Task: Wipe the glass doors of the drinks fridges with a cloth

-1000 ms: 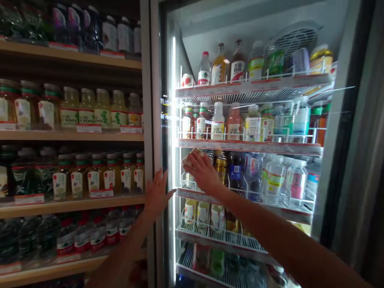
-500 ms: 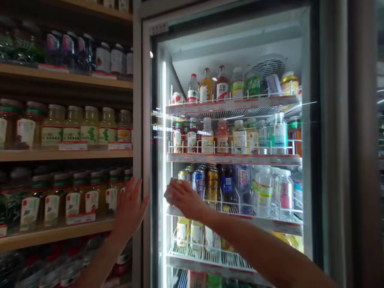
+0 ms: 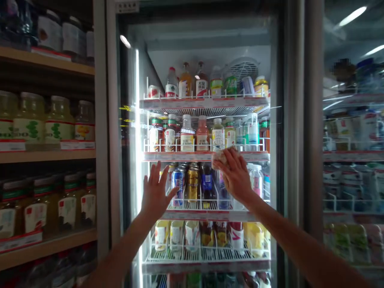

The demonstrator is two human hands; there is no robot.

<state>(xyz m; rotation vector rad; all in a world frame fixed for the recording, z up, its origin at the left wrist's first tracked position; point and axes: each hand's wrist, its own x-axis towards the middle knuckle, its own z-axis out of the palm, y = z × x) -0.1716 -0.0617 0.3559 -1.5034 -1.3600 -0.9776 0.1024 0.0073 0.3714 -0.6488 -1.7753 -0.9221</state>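
My right hand (image 3: 236, 176) presses a crumpled pale cloth (image 3: 218, 158) to the glass door (image 3: 207, 34) of a lit drinks cooler, in front of the second shelf's front edge. Its fingers are bent over the cloth and hide part of it. My left hand (image 3: 156, 196) is raised with its fingers spread and nothing in it, by the left side of the same door; I cannot tell whether it touches the glass. Behind the glass stand rows of bottles and cans, among them a blue can (image 3: 178, 186) and a gold can (image 3: 193, 184).
Wooden shelves (image 3: 51, 156) with jars and bottles of drinks stand to the left, past the metal door frame (image 3: 103, 120). On the right, beyond a grey upright (image 3: 313, 140), another glass-fronted cooler (image 3: 354, 156) holds more drinks and shows light reflections.
My right hand has moved right and slightly up across the glass with the cloth. My left hand has shifted from beside the door frame to in front of the door. The view has turned right.
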